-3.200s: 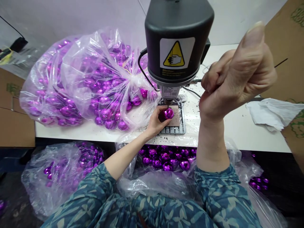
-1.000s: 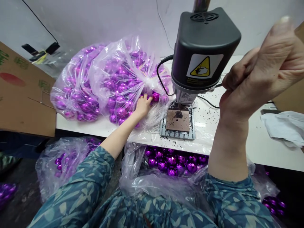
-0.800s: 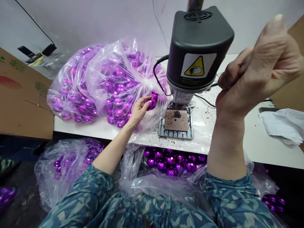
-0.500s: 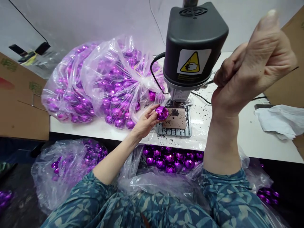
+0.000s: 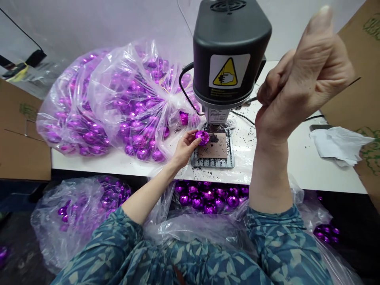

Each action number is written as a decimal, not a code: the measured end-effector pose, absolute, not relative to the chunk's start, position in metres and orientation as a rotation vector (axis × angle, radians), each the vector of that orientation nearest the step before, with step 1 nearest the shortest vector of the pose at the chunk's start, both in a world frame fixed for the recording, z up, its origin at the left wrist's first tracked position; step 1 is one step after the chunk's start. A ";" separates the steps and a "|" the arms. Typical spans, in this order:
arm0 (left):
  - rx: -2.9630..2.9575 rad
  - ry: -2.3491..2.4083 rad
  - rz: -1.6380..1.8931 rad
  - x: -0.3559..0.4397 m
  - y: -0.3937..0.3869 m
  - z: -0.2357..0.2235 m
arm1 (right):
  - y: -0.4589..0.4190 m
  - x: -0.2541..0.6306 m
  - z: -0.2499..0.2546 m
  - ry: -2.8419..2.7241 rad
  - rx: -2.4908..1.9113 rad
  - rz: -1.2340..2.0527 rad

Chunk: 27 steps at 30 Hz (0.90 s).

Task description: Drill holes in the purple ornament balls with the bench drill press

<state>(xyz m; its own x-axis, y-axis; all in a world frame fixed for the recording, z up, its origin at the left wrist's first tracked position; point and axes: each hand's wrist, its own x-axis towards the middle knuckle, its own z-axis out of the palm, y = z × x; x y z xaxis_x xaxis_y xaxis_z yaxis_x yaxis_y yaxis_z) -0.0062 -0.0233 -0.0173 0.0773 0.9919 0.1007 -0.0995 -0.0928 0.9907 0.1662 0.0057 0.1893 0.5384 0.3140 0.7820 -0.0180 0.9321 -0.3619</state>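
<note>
My left hand (image 5: 187, 149) pinches a shiny purple faceted ball (image 5: 202, 137) between thumb and fingers. The ball is beside the spindle of a black bench drill press (image 5: 230, 47), over the left back corner of a brown board (image 5: 212, 150) with a small dark hole. Under that board lies a slotted metal base (image 5: 230, 160), strewn with dark shavings. Raised at the right of the machine, my right hand (image 5: 308, 75) is closed around a thin dark lever, its end showing past the wrist. The drill tip itself is hidden.
Large clear bags of purple balls (image 5: 127, 103) fill the left of the white table (image 5: 297, 166). More purple balls (image 5: 209, 196) lie in an open bag below the front edge. White paper (image 5: 340, 144) lies at right. Cardboard boxes (image 5: 23, 134) flank both sides.
The whole view has shifted, so the scene sits further left. My left hand has brought the ball slightly rightward over the board. My right hand keeps its grip on the lever.
</note>
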 end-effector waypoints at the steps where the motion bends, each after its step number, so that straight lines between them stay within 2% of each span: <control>1: 1.277 1.040 1.268 -0.004 -0.021 -0.020 | 0.005 0.166 0.189 -0.993 -0.353 0.201; 8: 1.391 1.102 1.282 0.013 -0.018 -0.027 | -0.004 0.163 0.192 -0.995 -0.492 0.145; 18: 1.669 1.189 1.251 0.022 -0.021 -0.026 | -0.002 0.164 0.188 -1.013 -0.405 0.131; 27: 1.757 1.044 1.320 0.027 -0.027 -0.029 | -0.004 0.168 0.185 -1.041 -0.347 0.187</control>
